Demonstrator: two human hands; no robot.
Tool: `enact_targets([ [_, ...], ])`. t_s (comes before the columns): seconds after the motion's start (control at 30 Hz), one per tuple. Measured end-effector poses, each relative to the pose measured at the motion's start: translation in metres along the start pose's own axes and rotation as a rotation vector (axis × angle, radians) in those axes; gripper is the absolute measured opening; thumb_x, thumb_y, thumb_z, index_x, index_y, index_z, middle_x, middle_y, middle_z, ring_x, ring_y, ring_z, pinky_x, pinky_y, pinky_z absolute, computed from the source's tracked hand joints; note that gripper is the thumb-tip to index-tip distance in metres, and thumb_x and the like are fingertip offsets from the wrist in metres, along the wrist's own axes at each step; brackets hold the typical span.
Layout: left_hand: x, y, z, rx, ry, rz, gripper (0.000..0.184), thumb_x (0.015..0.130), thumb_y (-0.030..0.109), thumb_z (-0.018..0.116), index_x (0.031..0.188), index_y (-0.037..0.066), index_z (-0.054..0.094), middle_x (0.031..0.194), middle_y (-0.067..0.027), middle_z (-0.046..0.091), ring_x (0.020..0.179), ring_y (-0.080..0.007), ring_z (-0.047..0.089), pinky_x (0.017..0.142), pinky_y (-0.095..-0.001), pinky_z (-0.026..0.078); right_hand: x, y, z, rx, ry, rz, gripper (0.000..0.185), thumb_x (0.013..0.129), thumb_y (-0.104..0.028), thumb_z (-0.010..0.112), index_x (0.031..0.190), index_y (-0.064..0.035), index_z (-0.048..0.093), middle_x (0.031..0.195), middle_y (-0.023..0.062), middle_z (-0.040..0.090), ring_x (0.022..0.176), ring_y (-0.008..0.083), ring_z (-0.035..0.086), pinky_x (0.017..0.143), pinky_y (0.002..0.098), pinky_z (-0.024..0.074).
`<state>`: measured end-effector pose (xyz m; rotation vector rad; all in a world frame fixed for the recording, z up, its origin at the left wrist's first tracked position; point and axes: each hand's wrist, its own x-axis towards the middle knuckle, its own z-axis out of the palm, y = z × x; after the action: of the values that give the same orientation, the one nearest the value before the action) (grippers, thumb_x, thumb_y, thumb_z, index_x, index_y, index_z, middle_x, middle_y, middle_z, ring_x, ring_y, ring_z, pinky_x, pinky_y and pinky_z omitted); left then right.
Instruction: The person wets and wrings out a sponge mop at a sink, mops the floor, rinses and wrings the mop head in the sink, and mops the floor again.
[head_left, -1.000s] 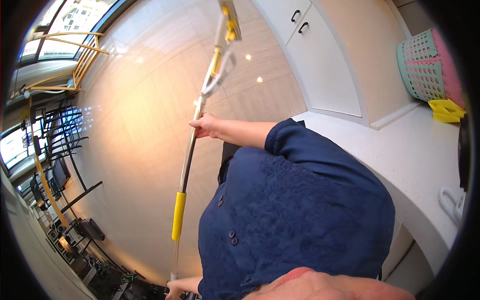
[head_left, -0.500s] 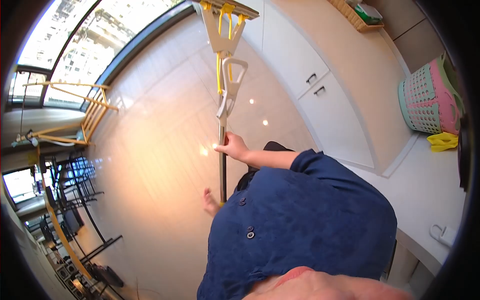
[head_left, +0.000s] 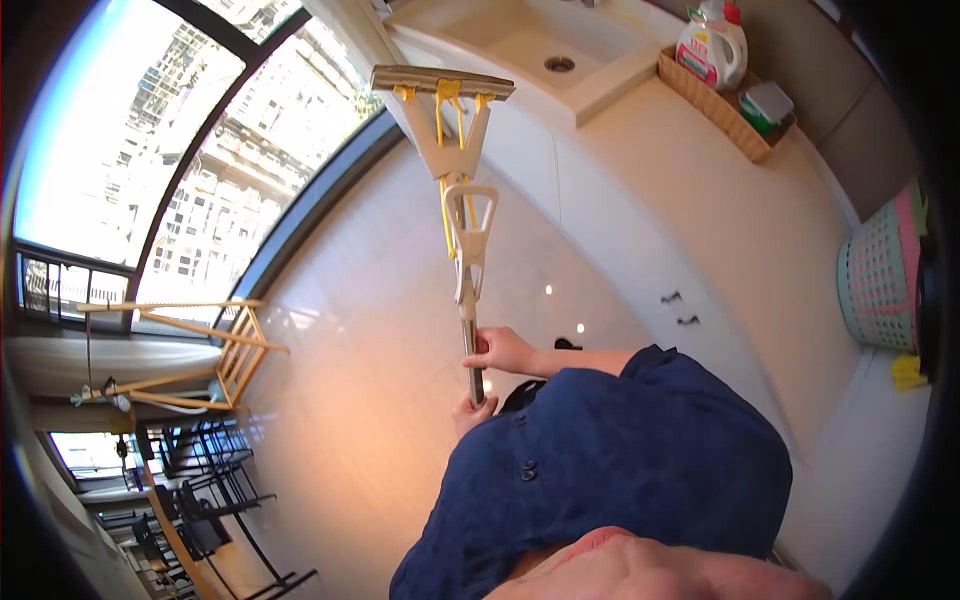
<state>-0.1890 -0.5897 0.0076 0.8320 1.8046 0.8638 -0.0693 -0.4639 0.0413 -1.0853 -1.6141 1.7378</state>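
Note:
A squeeze mop (head_left: 466, 255) with a light grey frame, yellow parts and a metal pole stretches away from my body. Its wide flat head is raised at the top of the view, in front of the sink's side. My right hand (head_left: 503, 350) is closed around the pole below the white lever. Just below it, close to the navy shirt, my left hand (head_left: 472, 412) is closed on the pole too, its wrist partly hidden by the shirt. The pole's lower part is out of sight behind the shirt.
A sink (head_left: 560, 40) is set in the counter (head_left: 700, 200), beside a wicker basket (head_left: 715, 110) with bottles. A pink and green basket (head_left: 880, 275) and yellow cloth (head_left: 908, 372) are at right. Left are windows (head_left: 120, 120), a wooden rack (head_left: 240, 355) and dark chairs (head_left: 205, 500).
The view has turned, bringing the sink and more window into sight. My left hand came up from the pole's far lower end, appeared open, and now grips just below my right hand.

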Motion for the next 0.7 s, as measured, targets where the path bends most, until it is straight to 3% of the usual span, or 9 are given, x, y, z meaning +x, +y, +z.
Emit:
enact_targets([
  [0.1,0.034,0.022,-0.002,-0.103,-0.024,0.029,0.018,0.064,0.009,0.063,0.059,0.005,0.046,0.050,0.0056,0.039,0.047,-0.0031,0.035,0.041,-0.0201,0.028,0.034,-0.014,-0.029,-0.081,-0.092,-0.056,0.026,0.070,-0.025,0.060,0.076,-0.0011,0.054,0.064,0.0068,0.057,0.054,0.0131,0.055,0.052,0.0245,0.0441],
  [0.23,0.095,0.070,-0.009,-0.001,0.022,-0.004,0.017,0.065,0.007,0.063,0.059,0.006,0.046,0.049,0.0061,0.038,0.047,-0.0028,0.035,0.041,-0.0194,0.028,0.108,-0.041,-0.065,0.030,-0.204,-0.069,0.026,0.077,-0.025,0.052,0.072,0.0001,0.055,0.061,0.0066,0.057,0.052,0.0121,0.055,0.049,0.0243,0.0432],
  [0.3,0.132,0.083,-0.008,-0.003,0.019,0.023,0.017,0.064,0.007,0.063,0.059,0.006,0.046,0.049,0.0058,0.039,0.046,-0.0027,0.036,0.041,-0.0193,0.028,0.134,-0.051,-0.094,-0.166,-0.170,-0.146,0.022,0.079,-0.021,0.050,0.076,0.0006,0.056,0.060,0.0052,0.056,0.055,0.0100,0.054,0.050,0.0217,0.0424],
  [0.37,0.153,0.093,-0.019,0.024,-0.014,0.003,0.017,0.064,0.006,0.062,0.058,0.006,0.046,0.049,0.0055,0.039,0.046,-0.0027,0.036,0.041,-0.0192,0.029,0.180,-0.045,-0.126,0.052,0.082,-0.255,0.023,0.081,-0.020,0.047,0.072,0.0000,0.055,0.058,0.0044,0.055,0.054,0.0095,0.053,0.049,0.0216,0.0414],
  [0.43,0.197,0.129,-0.015,0.029,-0.030,0.072,0.017,0.064,0.005,0.062,0.058,0.005,0.046,0.049,0.0047,0.040,0.045,-0.0026,0.037,0.041,-0.0188,0.029,0.208,-0.073,-0.176,0.226,0.401,-0.226,0.023,0.082,-0.019,0.045,0.072,-0.0007,0.054,0.060,0.0039,0.055,0.055,0.0091,0.052,0.051,0.0207,0.0407],
  [0.5,0.230,0.120,-0.033,-0.010,-0.105,0.101,0.016,0.064,0.004,0.061,0.059,0.005,0.045,0.049,0.0041,0.040,0.046,-0.0029,0.038,0.041,-0.0190,0.029,0.224,-0.086,-0.223,0.245,0.742,-0.342,0.023,0.083,-0.020,0.044,0.074,-0.0007,0.053,0.064,0.0042,0.055,0.057,0.0085,0.052,0.053,0.0203,0.0403],
  [0.63,0.278,0.178,-0.042,0.121,-0.193,0.091,0.017,0.063,0.003,0.060,0.058,0.003,0.045,0.050,0.0033,0.041,0.047,-0.0038,0.039,0.041,-0.0206,0.031,0.244,-0.104,-0.311,0.099,1.097,-0.426,0.024,0.083,-0.022,0.043,0.081,-0.0004,0.053,0.074,0.0058,0.056,0.067,0.0104,0.053,0.060,0.0229,0.0418],
  [0.7,0.299,0.203,-0.043,0.198,-0.283,0.076,0.016,0.063,0.003,0.060,0.057,0.003,0.045,0.051,0.0032,0.042,0.048,-0.0039,0.039,0.042,-0.0211,0.031,0.262,-0.097,-0.362,-0.192,1.328,-0.437,0.025,0.080,-0.024,0.047,0.083,-0.0002,0.054,0.074,0.0101,0.059,0.068,0.0171,0.056,0.061,0.0256,0.0427],
])
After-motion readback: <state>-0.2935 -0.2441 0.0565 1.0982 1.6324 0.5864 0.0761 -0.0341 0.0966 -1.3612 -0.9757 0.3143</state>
